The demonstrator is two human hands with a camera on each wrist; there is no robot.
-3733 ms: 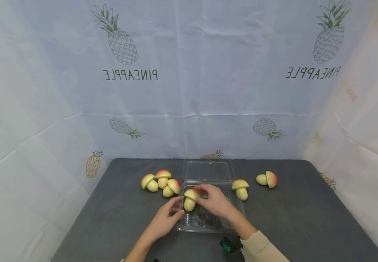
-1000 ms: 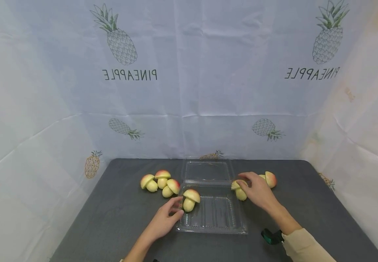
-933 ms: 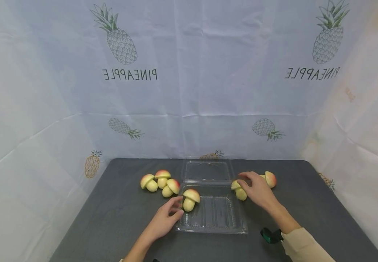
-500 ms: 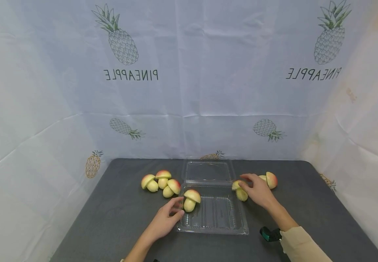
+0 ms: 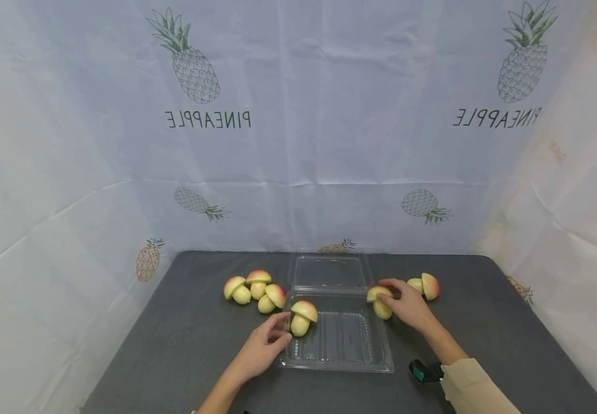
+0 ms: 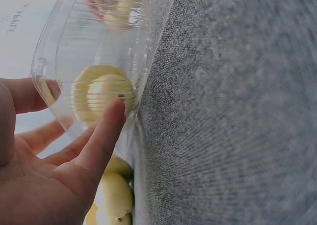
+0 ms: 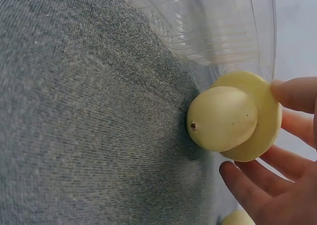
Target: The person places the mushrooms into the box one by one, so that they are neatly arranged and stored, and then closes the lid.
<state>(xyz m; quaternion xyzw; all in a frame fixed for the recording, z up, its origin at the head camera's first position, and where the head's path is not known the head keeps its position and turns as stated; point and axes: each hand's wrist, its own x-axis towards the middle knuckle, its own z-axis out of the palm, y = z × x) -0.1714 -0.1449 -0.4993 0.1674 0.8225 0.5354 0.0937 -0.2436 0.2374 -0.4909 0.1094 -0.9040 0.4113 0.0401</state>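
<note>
A clear plastic clamshell box [image 5: 336, 363] lies with its lid folded back on the dark table. My left hand [image 5: 258, 349] rests against its left wall, fingers fairly straight and touching the plastic in the left wrist view. Just inside that wall lies a mushroom [image 5: 303, 316] with a yellow stem and red-tinged cap. To the right of the box, my right hand [image 5: 405, 303] pinches the cap of another mushroom [image 7: 223, 118] between thumb and fingers. Its stem is close over the cloth-like tabletop.
Several things surround the box. Three more mushrooms [image 5: 258, 276] cluster to its left. One mushroom [image 5: 430, 286] lies beyond my right hand. The box's lid [image 5: 329, 271] reaches toward the pineapple-print curtain [image 5: 298, 144] behind the table [image 5: 169, 345].
My right hand has left the mushroom inside the box and moved right to the one beside it, its fingers now lower around the cap. The left hand has stayed put.
</note>
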